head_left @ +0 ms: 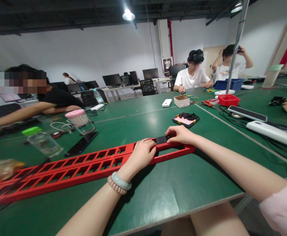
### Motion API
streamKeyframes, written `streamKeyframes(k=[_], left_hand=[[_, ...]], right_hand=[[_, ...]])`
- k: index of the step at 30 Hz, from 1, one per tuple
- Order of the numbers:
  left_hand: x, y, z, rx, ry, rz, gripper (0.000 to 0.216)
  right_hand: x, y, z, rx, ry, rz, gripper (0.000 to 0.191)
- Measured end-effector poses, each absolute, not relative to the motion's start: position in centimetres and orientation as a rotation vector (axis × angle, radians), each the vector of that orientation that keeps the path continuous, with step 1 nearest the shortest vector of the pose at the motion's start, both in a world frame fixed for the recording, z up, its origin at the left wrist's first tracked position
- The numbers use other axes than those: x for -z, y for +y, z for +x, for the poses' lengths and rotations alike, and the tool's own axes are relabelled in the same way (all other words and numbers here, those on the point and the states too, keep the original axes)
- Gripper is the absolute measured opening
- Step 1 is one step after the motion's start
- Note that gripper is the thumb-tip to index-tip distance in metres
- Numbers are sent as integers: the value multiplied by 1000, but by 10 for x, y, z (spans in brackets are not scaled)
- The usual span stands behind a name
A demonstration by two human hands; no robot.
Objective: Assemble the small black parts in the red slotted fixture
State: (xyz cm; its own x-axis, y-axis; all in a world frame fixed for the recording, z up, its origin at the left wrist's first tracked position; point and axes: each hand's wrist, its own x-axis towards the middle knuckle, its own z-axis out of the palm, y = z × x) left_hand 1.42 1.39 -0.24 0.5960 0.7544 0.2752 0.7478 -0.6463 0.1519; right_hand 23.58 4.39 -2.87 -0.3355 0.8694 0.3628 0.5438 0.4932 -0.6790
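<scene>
A long red slotted frame (109, 160), ladder-like with two rows of openings, lies across the table in front of me. Its right end holds a black block (161, 140). My left hand (143, 152) curls over the frame just left of this block, its fingertips mostly hidden behind the far rail. At the block's right side, my right hand (180, 134) pinches a small black part (168, 137), largely covered by the fingers. Beyond the hands, a shallow tray (176, 120) carries a pile of black parts (189, 116).
On the left stand a green-capped bottle (44, 142) and a pink-lidded jar (81, 123), beside a dark phone (82, 143). To the right are a red bin (229, 100), pliers (208, 104), a white bar (273, 132) and cables. Several people sit around the green table (153, 203).
</scene>
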Motion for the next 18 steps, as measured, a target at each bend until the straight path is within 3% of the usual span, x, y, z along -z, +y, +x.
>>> streamKeyframes(k=[18], left_hand=[[6,21,15,-488,1300,2800,23]], right_hand=[[29,49,238,-593,-2031,-1137,23]])
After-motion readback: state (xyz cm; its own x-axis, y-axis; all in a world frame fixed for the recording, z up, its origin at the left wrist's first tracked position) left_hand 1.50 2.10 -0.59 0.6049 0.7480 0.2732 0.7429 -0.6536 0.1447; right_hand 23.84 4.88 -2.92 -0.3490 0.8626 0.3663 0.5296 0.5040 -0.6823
